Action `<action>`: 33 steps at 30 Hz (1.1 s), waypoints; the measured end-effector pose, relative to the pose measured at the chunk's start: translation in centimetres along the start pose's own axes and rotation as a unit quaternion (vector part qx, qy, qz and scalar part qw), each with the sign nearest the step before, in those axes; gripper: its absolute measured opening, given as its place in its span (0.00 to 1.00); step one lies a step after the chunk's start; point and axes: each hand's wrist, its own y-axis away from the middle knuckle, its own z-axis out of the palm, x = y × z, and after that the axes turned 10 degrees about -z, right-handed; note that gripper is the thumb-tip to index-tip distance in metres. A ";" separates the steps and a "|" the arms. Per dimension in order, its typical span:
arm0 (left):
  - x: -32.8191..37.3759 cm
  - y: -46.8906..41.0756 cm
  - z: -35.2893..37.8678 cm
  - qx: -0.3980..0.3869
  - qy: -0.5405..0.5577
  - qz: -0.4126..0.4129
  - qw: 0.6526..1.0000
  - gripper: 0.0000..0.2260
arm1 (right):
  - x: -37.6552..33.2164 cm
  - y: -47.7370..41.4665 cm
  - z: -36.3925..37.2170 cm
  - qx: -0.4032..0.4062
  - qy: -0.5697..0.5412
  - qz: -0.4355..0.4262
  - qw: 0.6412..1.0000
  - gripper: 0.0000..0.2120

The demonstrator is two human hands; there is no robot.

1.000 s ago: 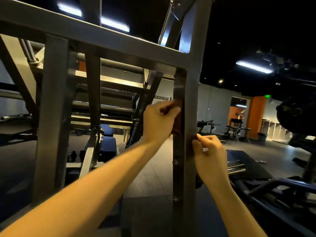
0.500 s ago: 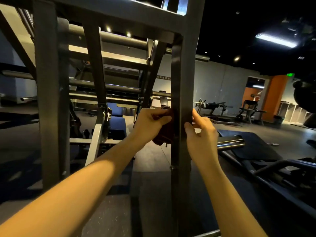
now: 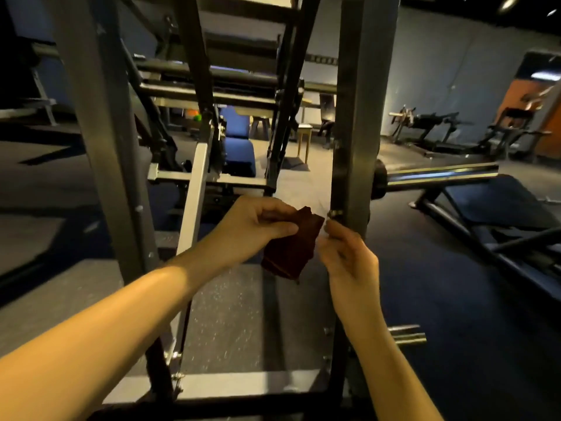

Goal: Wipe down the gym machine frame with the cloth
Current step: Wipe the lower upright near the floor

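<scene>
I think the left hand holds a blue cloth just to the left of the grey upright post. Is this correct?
Not quite: the cloth is dark red, not blue. The head view shows the left hand holding it just to the left of the grey upright post.

Both forearms are showing bare up to the wrists, and the left hand (image 3: pixel 255 226) and right hand (image 3: pixel 349 256) are showing bare too.

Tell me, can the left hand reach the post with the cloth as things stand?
Probably yes. The left hand grips the cloth just beside the post, with nothing between them but fingertips of the right hand.
</scene>
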 end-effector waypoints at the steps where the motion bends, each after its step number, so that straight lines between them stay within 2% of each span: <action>1: -1.0 0.2 0.3 -0.012 -0.001 -0.020 1.000 0.11 | 0.4 0.7 0.1 -0.014 -0.049 0.050 0.997 0.12; 3: -3.0 0.4 0.9 -0.044 -0.013 -0.066 0.997 0.10 | 1.8 2.2 0.0 -0.055 -0.106 0.117 0.986 0.13; 6: -6.4 0.6 2.0 -0.089 -0.049 -0.117 0.988 0.10 | 5.1 4.5 -0.9 -0.111 -0.081 0.193 0.972 0.11; 10: -11.2 1.6 3.9 -0.135 -0.089 -0.197 0.967 0.08 | 9.7 8.1 -1.5 -0.089 -0.048 0.345 0.933 0.08; 13: -15.2 2.4 5.6 -0.145 -0.148 -0.249 0.946 0.07 | 12.2 11.6 -1.3 -0.084 -0.041 0.392 0.915 0.09; 15: -18.1 3.0 6.5 -0.160 -0.140 -0.297 0.931 0.06 | 14.0 13.9 -0.9 -0.070 -0.014 0.420 0.905 0.09; 19: -24.3 4.7 7.4 -0.253 -0.156 -0.353 0.887 0.14 | 17.2 17.4 -0.1 -0.005 -0.022 0.491 0.871 0.12; 21: -27.0 5.2 7.6 -0.236 -0.160 -0.359 0.889 0.12 | 18.7 18.3 -0.3 -0.015 -0.044 0.521 0.853 0.17; 24: -30.1 5.4 7.8 -0.197 -0.153 -0.353 0.902 0.12 | 20.6 18.8 -1.0 -0.136 -0.060 0.552 0.820 0.16; 26: -31.8 5.5 8.0 -0.202 -0.151 -0.337 0.907 0.13 | 21.7 19.4 -0.8 -0.176 -0.081 0.565 0.802 0.15; 29: -34.4 6.1 8.9 -0.193 -0.168 -0.324 0.911 0.15 | 24.0 20.9 0.7 -0.168 0.003 0.556 0.814 0.11; 31: -36.5 6.7 9.3 -0.139 -0.198 -0.317 0.917 0.14 | 26.1 22.3 1.1 -0.142 0.072 0.548 0.821 0.09; 33: -38.3 7.3 9.0 -0.097 -0.282 -0.293 0.908 0.14 | 27.8 23.6 0.6 -0.084 0.139 0.539 0.826 0.09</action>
